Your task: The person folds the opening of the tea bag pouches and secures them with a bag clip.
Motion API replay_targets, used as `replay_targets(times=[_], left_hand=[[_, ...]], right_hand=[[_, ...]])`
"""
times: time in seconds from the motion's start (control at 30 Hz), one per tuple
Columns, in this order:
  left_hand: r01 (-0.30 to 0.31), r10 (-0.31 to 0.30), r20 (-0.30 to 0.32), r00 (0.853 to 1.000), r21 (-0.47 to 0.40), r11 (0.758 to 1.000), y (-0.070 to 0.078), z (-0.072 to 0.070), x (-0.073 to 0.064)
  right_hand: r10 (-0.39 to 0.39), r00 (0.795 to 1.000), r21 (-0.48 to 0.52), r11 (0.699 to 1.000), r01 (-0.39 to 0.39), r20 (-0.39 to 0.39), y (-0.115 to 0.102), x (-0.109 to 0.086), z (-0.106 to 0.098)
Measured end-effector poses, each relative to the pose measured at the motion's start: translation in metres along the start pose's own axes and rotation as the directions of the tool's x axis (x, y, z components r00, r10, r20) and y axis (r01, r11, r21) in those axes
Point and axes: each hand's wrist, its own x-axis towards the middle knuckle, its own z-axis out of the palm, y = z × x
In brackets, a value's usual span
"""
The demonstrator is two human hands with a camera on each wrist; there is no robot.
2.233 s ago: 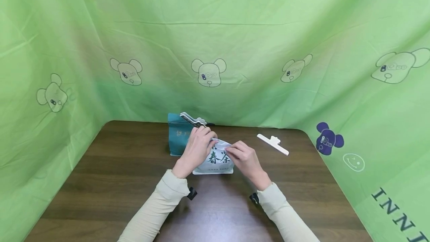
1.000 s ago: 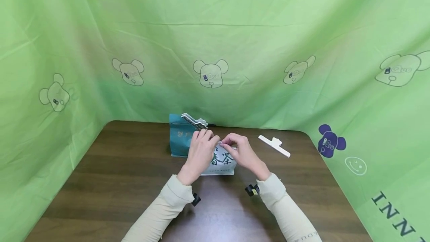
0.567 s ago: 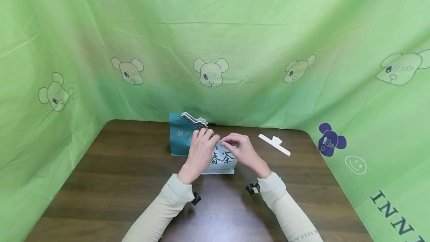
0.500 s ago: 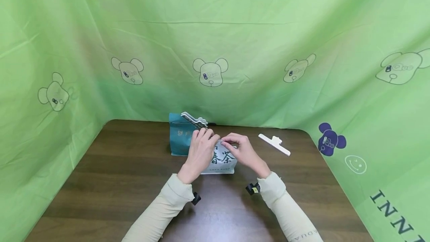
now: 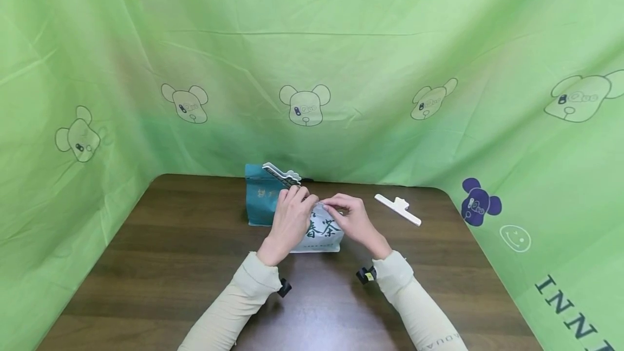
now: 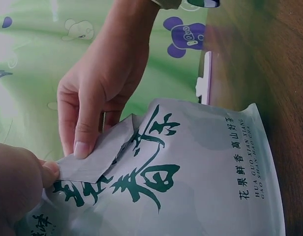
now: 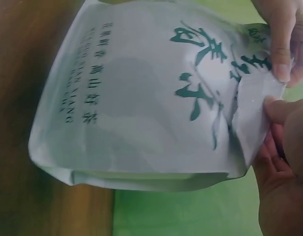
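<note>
One green cloth (image 5: 302,42), printed with bear heads, hangs behind the white bag (image 5: 319,238) and along both sides of it. Beneath the white bag, a brown wooden table (image 5: 170,264) spreads out to its left and right. Two cream arms, the left sleeve (image 5: 239,297) and the right sleeve (image 5: 414,299), reach in from the near side of the white bag. That bag stands upright on the table, its front marked with large green characters. Behind it and to its left stands a teal bag (image 5: 260,202), partly hidden by the left hand (image 5: 291,216), which is at the white bag's upper left; the right hand (image 5: 350,215) is at its upper right. Well to the right of the white bag, a white clip (image 5: 397,209) lies on the table. Behind the white bag's left side, a second clip (image 5: 283,174) — pale, with a dark ribbed edge — slants across the teal bag's upper corner. Along the white bag's top runs a folded flap (image 6: 100,155), pinched narrowly by both hands: each thumb presses its front, with the other fingers curled behind. Nearer than the white bag, a small black device (image 5: 285,287) sits at the left wrist.
</note>
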Motion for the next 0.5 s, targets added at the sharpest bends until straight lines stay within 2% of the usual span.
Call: replay_targets(times=[0.2, 0.5], left_hand=[[0.012, -0.012, 0.011, 1.000, -0.014, 1.000, -0.0004, -0.0007, 0.0015], [0.029, -0.029, -0.012, 1.000, -0.022, 0.999, 0.0005, 0.0013, 0.0024]], right_hand=[[0.030, 0.999, 0.010, 1.000, -0.029, -0.041, 0.0025, -0.0033, -0.0009], [-0.047, 0.999, -0.050, 0.998, 0.045, -0.021, 0.0025, -0.0053, 0.0002]])
